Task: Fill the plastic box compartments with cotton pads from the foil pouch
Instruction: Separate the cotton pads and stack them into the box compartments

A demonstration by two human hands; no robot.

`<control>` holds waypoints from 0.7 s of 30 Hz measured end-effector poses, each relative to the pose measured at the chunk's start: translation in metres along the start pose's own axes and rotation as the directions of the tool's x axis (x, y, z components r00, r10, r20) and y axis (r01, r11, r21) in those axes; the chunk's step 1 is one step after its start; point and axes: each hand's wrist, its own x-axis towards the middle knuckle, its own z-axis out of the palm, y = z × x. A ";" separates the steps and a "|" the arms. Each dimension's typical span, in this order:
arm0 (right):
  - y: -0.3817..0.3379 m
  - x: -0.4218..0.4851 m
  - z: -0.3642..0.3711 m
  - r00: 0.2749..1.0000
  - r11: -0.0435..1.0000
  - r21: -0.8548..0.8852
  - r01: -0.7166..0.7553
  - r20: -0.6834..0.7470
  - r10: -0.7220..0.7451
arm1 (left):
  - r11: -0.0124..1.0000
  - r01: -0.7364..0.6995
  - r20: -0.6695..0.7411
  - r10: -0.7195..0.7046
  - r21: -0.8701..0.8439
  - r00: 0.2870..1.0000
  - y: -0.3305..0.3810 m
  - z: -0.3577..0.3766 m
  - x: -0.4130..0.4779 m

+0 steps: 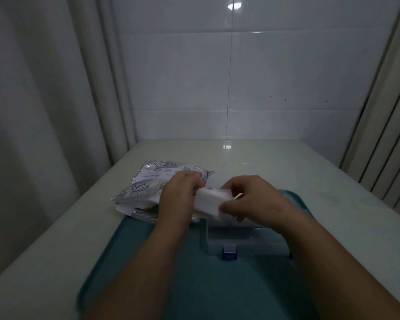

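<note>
Pale counter [286, 162]: left hand [179, 197] and right hand [256, 199] pinch one stack of cotton pads [211, 199] above the plastic box [245, 244]; an uneven squeeze could spill pads beside it.

A thick stack of white cotton pads [211, 200] hangs tilted above the far right part of the teal tray [125, 257], pinched at its ends by the left hand [183, 195] and the right hand [252, 199]. The foil pouch [148, 183], silver with dark line drawings, lies crumpled and flat over the tray's far left corner, its near end open with white showing inside. The plastic box [240, 242], clear with a blue latch [229, 251] on its near side, sits on the right half of the tray, directly under the stack; its compartments are mostly hidden.
</note>
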 end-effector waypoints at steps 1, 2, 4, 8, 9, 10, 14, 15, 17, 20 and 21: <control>-0.001 0.000 0.001 1.000 0.999 -0.032 0.004 0.024 -0.003 | 0.997 -0.043 -0.009 0.044 0.068 0.999 -0.002 0.002 -0.001; -0.001 0.000 0.003 0.999 0.998 -0.061 0.009 0.040 -0.006 | 0.989 -0.069 -0.020 0.072 0.131 0.997 -0.006 0.004 -0.002; -0.001 0.001 0.005 0.999 0.994 -0.108 0.016 0.051 -0.011 | 0.980 -0.049 -0.072 0.065 0.194 0.995 -0.012 0.009 -0.002; -0.003 -0.001 0.006 0.998 0.991 -0.128 0.045 0.038 -0.040 | 0.972 0.016 -0.110 0.010 0.235 0.994 -0.018 0.012 -0.001; -0.003 -0.001 0.006 0.998 0.991 -0.122 0.053 0.022 -0.050 | 0.976 0.014 -0.119 0.012 0.219 0.993 -0.018 0.013 -0.002; -0.003 -0.001 0.006 0.998 0.991 -0.118 0.061 0.007 -0.061 | 0.980 0.013 -0.129 0.013 0.196 0.992 -0.018 0.014 -0.002; 0.000 0.002 0.009 0.999 0.988 -0.150 0.040 -0.001 -0.040 | 0.977 0.001 -0.114 0.024 0.212 0.993 -0.021 0.018 -0.004; 0.000 0.002 0.009 1.000 0.986 -0.164 0.025 0.002 -0.026 | 0.972 -0.003 -0.116 0.031 0.234 0.993 -0.022 0.018 -0.004; 0.000 0.003 0.009 1.000 0.986 -0.165 0.009 0.004 -0.009 | 0.969 -0.012 -0.140 0.048 0.245 0.989 -0.023 0.018 -0.003; 0.000 0.002 0.007 0.999 0.982 -0.190 0.023 -0.033 -0.029 | 0.975 -0.002 -0.158 0.038 0.223 0.987 -0.022 0.017 -0.003; 0.000 0.002 0.007 0.998 0.979 -0.200 0.031 -0.049 -0.042 | 0.976 -0.007 -0.155 0.042 0.218 0.987 -0.022 0.017 -0.003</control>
